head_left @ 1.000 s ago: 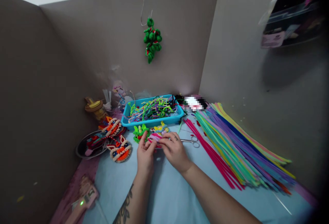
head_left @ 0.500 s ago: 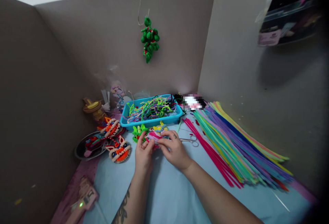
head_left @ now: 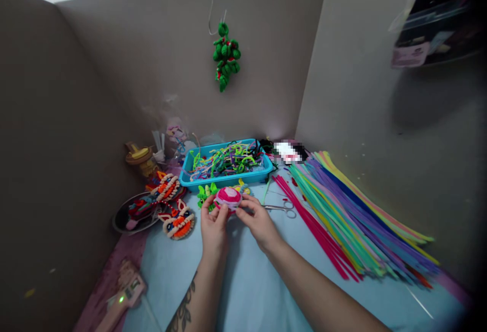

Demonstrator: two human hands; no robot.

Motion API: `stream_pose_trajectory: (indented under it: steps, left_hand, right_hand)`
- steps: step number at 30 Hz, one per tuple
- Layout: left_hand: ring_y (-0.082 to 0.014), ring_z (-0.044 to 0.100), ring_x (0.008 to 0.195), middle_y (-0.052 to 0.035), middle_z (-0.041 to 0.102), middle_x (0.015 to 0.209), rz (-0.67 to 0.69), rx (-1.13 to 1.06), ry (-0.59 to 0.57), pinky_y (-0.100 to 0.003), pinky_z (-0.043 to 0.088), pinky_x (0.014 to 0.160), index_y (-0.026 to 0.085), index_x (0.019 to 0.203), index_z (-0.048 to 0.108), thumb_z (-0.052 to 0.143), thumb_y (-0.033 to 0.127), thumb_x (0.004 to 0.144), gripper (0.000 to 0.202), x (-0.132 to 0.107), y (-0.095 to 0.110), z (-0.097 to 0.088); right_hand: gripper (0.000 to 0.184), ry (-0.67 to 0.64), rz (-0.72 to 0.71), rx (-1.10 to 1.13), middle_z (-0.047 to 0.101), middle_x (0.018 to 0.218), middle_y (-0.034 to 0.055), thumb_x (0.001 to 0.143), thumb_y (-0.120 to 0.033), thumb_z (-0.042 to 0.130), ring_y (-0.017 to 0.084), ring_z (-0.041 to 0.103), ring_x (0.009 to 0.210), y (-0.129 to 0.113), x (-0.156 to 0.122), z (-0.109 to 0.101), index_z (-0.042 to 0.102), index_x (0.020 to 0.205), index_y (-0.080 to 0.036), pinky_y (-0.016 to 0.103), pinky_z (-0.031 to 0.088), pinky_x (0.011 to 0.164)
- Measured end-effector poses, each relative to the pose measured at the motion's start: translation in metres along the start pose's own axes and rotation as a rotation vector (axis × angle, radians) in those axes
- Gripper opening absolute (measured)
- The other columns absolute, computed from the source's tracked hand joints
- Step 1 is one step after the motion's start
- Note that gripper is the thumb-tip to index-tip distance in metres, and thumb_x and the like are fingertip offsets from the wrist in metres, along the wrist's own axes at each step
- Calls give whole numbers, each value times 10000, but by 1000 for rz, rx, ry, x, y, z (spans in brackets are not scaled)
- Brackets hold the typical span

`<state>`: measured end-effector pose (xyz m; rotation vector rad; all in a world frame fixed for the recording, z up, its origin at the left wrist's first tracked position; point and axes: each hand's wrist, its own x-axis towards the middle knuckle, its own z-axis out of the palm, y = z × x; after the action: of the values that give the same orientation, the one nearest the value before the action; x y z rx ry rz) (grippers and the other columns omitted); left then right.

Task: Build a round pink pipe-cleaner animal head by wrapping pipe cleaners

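Observation:
Both hands hold a round pink pipe-cleaner coil (head_left: 228, 197) upright above the light blue table top (head_left: 251, 281). My left hand (head_left: 213, 228) pinches its left edge with thumb and fingers. My right hand (head_left: 257, 219) grips its right edge, fingers curled. Just behind the coil lie a green pipe-cleaner figure (head_left: 204, 193) and a yellow one (head_left: 242, 187). Silver scissors (head_left: 282, 208) lie right of my right hand.
A blue tray (head_left: 198, 181) of mixed pipe-cleaner pieces stands behind. Long coloured pipe cleaners (head_left: 353, 220) fan along the right wall. Orange lion-face crafts (head_left: 175, 223) and a dark bowl (head_left: 124, 219) sit left. A pink glue gun (head_left: 122, 299) lies front left. A green ornament (head_left: 225, 58) hangs on the wall.
The pink coil has been tipped up from lying flat under my fingers, so its round face shows. Both hands have shifted slightly upward and closer around it.

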<state>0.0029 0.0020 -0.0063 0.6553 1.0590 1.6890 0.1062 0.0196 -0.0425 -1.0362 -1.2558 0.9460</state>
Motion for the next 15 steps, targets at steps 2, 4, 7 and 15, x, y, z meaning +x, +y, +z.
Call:
stream_pose_trajectory:
  steps: [2,4,7,15]
  left_hand:
    - [-153,670,795,-38,699,848,-9,1,-1,-266,492,758,198,1207,438,787,321,613,700,-1,-2,1]
    - [-152,667,802,-47,695,872,-15,-5,1,-261,492,755,196,1220,431,782,314,622,704,-3,-5,2]
    - [-155,664,824,-62,690,914,-12,-1,-15,-257,493,754,198,1230,431,764,305,651,676,-4,-8,2]
    - [-171,672,841,-68,697,934,-79,-60,-31,-266,494,766,204,1267,411,799,280,601,774,-9,-7,8]
  right_hand:
    - [167,18,40,45,590,1145,107,761,-347,643,249,543,1106,-2,1,0,690,762,-187,410,427,932]
    - [191,25,81,88,605,1119,107,766,-354,629,252,534,1117,-5,2,1,664,699,-179,440,376,987]
    - [212,38,108,124,611,1096,108,763,-362,620,251,544,1086,-7,2,2,642,665,-175,453,365,993]
    - [203,120,65,86,567,1079,108,786,-311,596,228,551,1055,-10,-1,4,624,635,-179,385,431,931]
